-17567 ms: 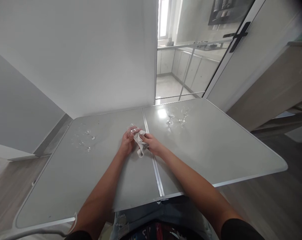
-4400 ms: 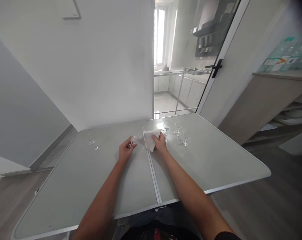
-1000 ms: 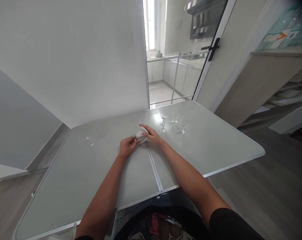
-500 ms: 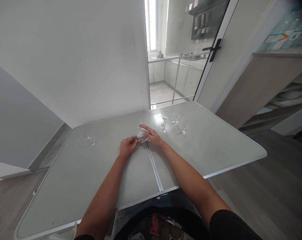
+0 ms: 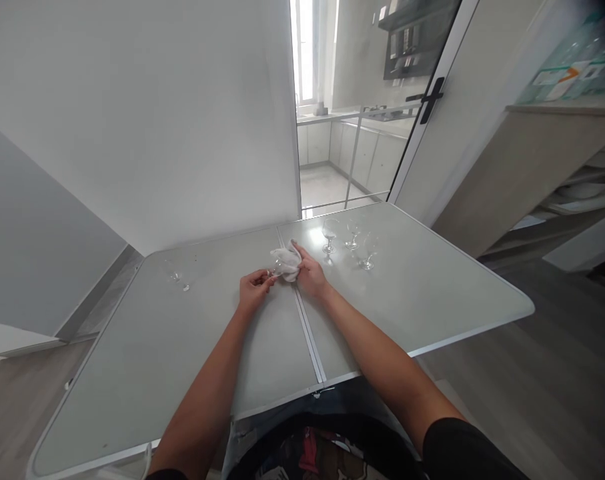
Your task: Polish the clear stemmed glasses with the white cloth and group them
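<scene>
My left hand (image 5: 255, 289) pinches the foot end of a clear stemmed glass (image 5: 276, 269), which lies tilted on its side above the table. A white cloth (image 5: 288, 264) wraps much of the glass's bowl, so its rim is hidden. Around the cloth, from the right side, curl the fingers of my right hand (image 5: 311, 274). Both hands are close together over the middle of the table (image 5: 382, 313).
Three clear stemmed glasses stand upright to the right: one (image 5: 329, 239), a second (image 5: 352, 238) and a third (image 5: 367, 255). At far left another glass (image 5: 176, 275) lies on its side. A metal seam (image 5: 309, 333) crosses the table. Behind are a wall and a glass door.
The cloth has bunched up around the bowl and shows more of itself. My right hand has turned, with its fingers now more behind the cloth. My left hand still grips the foot end.
</scene>
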Demonstrator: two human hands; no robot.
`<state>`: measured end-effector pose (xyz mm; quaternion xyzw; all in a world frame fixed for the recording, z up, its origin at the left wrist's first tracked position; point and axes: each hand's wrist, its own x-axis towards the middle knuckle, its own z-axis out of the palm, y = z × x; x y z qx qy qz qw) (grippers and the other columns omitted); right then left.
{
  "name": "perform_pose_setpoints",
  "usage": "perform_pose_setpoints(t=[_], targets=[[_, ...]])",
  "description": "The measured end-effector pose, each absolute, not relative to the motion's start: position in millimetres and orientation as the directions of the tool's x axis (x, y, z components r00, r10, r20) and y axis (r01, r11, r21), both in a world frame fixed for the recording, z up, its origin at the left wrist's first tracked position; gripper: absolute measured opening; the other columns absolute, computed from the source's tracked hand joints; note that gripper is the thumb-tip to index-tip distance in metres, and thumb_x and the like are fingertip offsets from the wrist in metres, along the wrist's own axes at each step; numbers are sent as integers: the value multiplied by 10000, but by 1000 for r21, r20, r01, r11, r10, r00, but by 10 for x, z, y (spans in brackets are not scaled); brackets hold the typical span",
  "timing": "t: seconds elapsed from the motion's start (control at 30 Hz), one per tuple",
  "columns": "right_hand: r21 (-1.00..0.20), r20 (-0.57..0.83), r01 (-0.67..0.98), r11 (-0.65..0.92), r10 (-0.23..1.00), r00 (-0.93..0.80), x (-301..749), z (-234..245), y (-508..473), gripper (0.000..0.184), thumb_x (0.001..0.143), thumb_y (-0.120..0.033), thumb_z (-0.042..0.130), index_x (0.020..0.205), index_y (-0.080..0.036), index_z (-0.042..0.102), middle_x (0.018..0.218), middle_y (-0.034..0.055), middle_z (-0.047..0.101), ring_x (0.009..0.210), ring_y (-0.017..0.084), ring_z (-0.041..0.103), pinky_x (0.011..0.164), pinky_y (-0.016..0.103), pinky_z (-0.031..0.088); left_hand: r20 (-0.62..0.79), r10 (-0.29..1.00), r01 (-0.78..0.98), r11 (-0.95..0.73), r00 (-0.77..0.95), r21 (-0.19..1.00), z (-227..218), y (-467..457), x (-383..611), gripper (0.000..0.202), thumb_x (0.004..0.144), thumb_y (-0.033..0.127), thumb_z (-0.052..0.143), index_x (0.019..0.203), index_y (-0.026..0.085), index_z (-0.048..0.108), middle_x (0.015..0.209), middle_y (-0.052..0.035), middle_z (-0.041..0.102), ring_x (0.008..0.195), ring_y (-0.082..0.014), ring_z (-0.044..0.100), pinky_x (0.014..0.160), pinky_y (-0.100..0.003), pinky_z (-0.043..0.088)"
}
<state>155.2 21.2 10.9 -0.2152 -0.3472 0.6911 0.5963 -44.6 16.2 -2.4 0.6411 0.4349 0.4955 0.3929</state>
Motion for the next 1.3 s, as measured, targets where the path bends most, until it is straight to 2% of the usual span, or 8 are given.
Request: perform_pose_setpoints(t=[0.13, 0.27, 0.37, 0.5, 0.73, 0.93, 1.17, 1.3], targets=[[-662, 202, -734, -152, 907, -370, 1427, 192, 85, 587, 786, -249, 528, 1372, -265, 558, 1202, 67, 663, 1047, 240, 629, 911, 411, 510, 203, 929, -12, -209, 311, 978, 5, 166, -465, 343, 802, 465, 765, 836, 125, 733, 603, -15, 604, 468, -93, 479, 463, -233, 357], [-662, 194, -728, -178, 897, -396, 1430, 206, 62, 544, 810, -244, 524, 1352, -242, 573, 1206, 70, 665, 1061, 233, 617, 942, 400, 484, 248, 958, -114, -233, 144, 966, 2, 208, -468, 359, 814, 483, 752, 751, 136, 682, 595, -3, 577, 463, -84, 462, 467, -229, 358], [-680, 189, -712, -176, 896, -401, 1436, 201, 72, 509, 825, -263, 531, 1330, -229, 587, 1191, 74, 673, 1048, 233, 619, 937, 400, 482, 243, 965, -96, -235, 94, 967, 6, 217, -455, 362, 798, 490, 766, 756, 143, 674, 608, 0, 586, 480, -87, 484, 487, -230, 388], [-666, 204, -730, -150, 905, -372, 1432, 220, 63, 437, 879, -355, 523, 1280, -211, 621, 1264, 78, 658, 1141, 245, 593, 997, 409, 464, 184, 938, -51, -177, 295, 983, 8, 193, -442, 364, 787, 485, 778, 786, 132, 690, 600, -7, 600, 470, -88, 490, 472, -228, 371], [-681, 209, -728, -78, 932, -296, 1482, 255, 64, 499, 950, -526, 442, 1290, -212, 629, 1297, 86, 654, 1207, 253, 579, 1036, 434, 461, 82, 953, -201, -23, 292, 979, 23, 213, -469, 430, 789, 545, 758, 886, 133, 683, 594, 28, 512, 452, -59, 395, 478, -228, 355], [-719, 186, -679, -148, 900, -393, 1517, 350, 10, 680, 952, -689, 340, 1332, -193, 609, 1275, 126, 672, 1153, 280, 618, 942, 448, 520, -94, 782, -109, 203, 617, 973, -2, 199, -567, 474, 756, 574, 775, 872, 131, 652, 556, 42, 458, 421, -48, 313, 439, -211, 294], [-701, 212, -711, -55, 936, -282, 1539, 359, 18, 627, 975, -668, 328, 1253, -217, 664, 1269, 82, 679, 1189, 248, 608, 1002, 405, 493, -137, 737, -116, 282, 662, 952, -40, 238, -630, 446, 763, 543, 779, 859, 122, 667, 523, 63, 411, 391, -34, 271, 413, -197, 266], [-740, 176, -664, -107, 922, -344, 1547, 354, 30, 663, 966, -694, 329, 1236, -197, 675, 1189, 91, 709, 1113, 249, 635, 966, 403, 506, -150, 719, -103, 295, 678, 950, -47, 245, -635, 415, 773, 504, 783, 879, 117, 679, 518, 62, 417, 392, -35, 275, 417, -198, 285]])
